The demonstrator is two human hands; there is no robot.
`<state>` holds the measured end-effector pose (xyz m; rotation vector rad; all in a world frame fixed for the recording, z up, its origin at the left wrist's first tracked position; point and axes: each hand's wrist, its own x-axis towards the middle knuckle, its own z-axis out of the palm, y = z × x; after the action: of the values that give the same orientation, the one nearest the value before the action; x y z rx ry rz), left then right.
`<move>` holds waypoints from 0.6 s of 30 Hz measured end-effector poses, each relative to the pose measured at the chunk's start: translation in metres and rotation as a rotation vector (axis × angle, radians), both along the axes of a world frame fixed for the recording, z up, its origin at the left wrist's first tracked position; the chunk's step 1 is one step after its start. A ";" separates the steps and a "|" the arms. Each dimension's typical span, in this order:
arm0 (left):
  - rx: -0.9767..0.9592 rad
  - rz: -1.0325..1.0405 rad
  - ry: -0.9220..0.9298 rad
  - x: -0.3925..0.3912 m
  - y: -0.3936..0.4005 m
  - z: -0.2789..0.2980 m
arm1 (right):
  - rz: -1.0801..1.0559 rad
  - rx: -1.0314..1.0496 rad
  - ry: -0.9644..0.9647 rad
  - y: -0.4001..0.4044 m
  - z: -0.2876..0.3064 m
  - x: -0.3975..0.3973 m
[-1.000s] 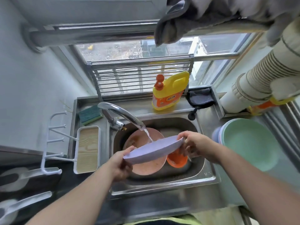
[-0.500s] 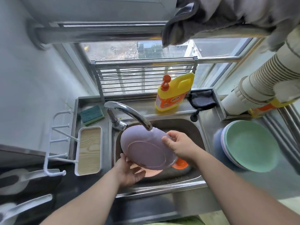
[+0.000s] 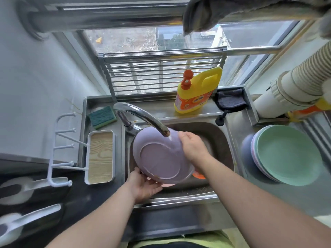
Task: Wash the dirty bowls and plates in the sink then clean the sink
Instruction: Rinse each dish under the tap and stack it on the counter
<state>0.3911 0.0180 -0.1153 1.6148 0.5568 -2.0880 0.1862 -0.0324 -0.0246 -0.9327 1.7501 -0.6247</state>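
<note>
The purple plate (image 3: 159, 158) was held tilted, underside up, over the sink (image 3: 222, 140) beneath the running faucet (image 3: 143, 116). Its lower rim was gripped by the left hand (image 3: 145, 185), its upper edge by the right hand (image 3: 192, 146). Stacked plates (image 3: 286, 154) lay well apart on the right.

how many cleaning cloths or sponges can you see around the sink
2: a green sponge on the ledge left of the tap, and a dark cloth on the ledge right of the yellow detergent bottle. Others may be hidden.
</note>
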 end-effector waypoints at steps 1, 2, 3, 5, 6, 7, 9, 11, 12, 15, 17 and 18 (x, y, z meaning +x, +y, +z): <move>-0.022 -0.003 -0.013 0.001 -0.001 0.002 | -0.116 0.033 -0.071 0.001 -0.004 -0.009; -0.049 -0.017 -0.023 0.001 -0.002 0.003 | -0.232 0.067 -0.143 0.003 -0.003 -0.016; -0.079 -0.041 -0.028 0.001 -0.004 0.004 | -0.348 0.095 -0.201 0.006 -0.007 -0.026; -0.138 -0.132 -0.030 -0.003 -0.007 0.007 | -0.552 0.146 -0.299 0.015 -0.018 -0.049; -0.163 -0.171 -0.031 -0.007 -0.010 0.010 | -0.620 0.182 -0.342 0.019 -0.023 -0.059; -0.185 -0.193 -0.030 -0.012 -0.012 0.014 | -0.670 0.211 -0.380 0.023 -0.029 -0.068; -0.225 -0.218 -0.033 -0.025 -0.019 0.026 | -0.749 0.238 -0.439 0.033 -0.030 -0.080; -0.271 -0.247 -0.056 -0.039 -0.024 0.035 | -0.815 0.250 -0.479 0.041 -0.028 -0.088; -0.293 -0.260 -0.072 -0.044 -0.027 0.039 | -0.847 0.253 -0.486 0.045 -0.028 -0.092; -0.322 -0.251 -0.125 -0.057 -0.036 0.043 | -0.888 0.290 -0.507 0.054 -0.031 -0.100; -0.328 -0.229 -0.154 -0.062 -0.040 0.043 | -0.924 0.341 -0.508 0.056 -0.037 -0.101; -0.338 -0.219 -0.158 -0.063 -0.042 0.044 | -0.911 0.378 -0.534 0.057 -0.037 -0.100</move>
<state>0.3282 -0.0236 -0.0716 1.6759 -0.0288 -2.0440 0.0863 0.0247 -0.0613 0.3347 1.6429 -0.9529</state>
